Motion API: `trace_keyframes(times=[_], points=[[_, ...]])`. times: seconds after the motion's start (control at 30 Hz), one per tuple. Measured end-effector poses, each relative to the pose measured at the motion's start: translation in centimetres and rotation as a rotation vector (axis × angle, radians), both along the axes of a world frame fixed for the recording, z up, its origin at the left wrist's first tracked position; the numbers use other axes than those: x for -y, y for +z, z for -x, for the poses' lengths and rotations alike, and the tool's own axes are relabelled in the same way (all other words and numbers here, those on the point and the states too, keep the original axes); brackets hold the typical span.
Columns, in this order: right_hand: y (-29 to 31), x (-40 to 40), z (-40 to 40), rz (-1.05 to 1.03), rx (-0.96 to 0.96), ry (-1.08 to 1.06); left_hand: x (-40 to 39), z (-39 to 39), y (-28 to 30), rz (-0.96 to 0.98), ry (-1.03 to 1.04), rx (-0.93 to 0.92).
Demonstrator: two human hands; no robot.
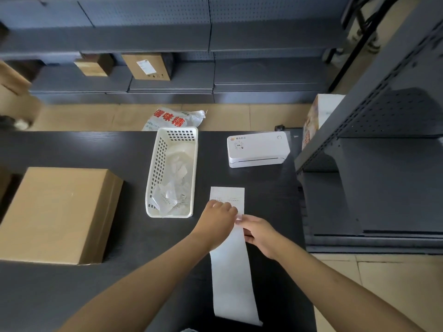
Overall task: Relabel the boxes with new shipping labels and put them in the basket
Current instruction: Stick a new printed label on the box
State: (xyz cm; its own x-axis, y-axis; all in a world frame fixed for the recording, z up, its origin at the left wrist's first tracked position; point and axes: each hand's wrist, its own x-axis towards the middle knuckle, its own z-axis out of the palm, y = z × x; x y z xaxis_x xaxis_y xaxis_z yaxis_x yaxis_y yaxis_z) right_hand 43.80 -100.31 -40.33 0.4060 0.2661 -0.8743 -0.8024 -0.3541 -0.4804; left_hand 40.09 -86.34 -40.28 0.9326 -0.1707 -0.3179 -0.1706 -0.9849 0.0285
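So the label strip (231, 271) is lying flat on the black table (72, 295), running from past the fingertips back toward the person. Both hands meet on it partway along: left hand (219, 218) has its fingers curled down on the paper, right hand (257, 232) pinches the strip's edge right beside them, looks like peeling or tearing one label off. It's thin, floppy stuff, probably tears easily, so I'd grab close to the perforation. Just left of the fingers is the white basket (153, 168) with paper scraps in it, cardboard box (57, 212) further left, label printer (257, 149) beyond the fingertips.
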Motion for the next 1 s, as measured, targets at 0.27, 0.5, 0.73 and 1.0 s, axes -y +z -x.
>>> trace_keyframes(times=[0.27, 0.5, 0.73, 1.0], points=[[0.9, 0.9, 0.4, 0.061, 0.252, 0.184, 0.2, -0.7, 1.5, 0.038, 0.016, -0.007], [1.6, 1.2, 0.8, 0.069, 0.302, 0.216, -0.2, -0.6, 2.1, 0.105, 0.025, -0.003], [1.8, 1.4, 2.0, 0.076, 0.352, 0.252, -0.3, 0.1, 3.1, 0.16, 0.128, 0.008], [2.2, 1.4, 2.5, 0.113, 0.272, 0.224, -0.7, 0.3, 5.0, 0.367, 0.388, 0.021]])
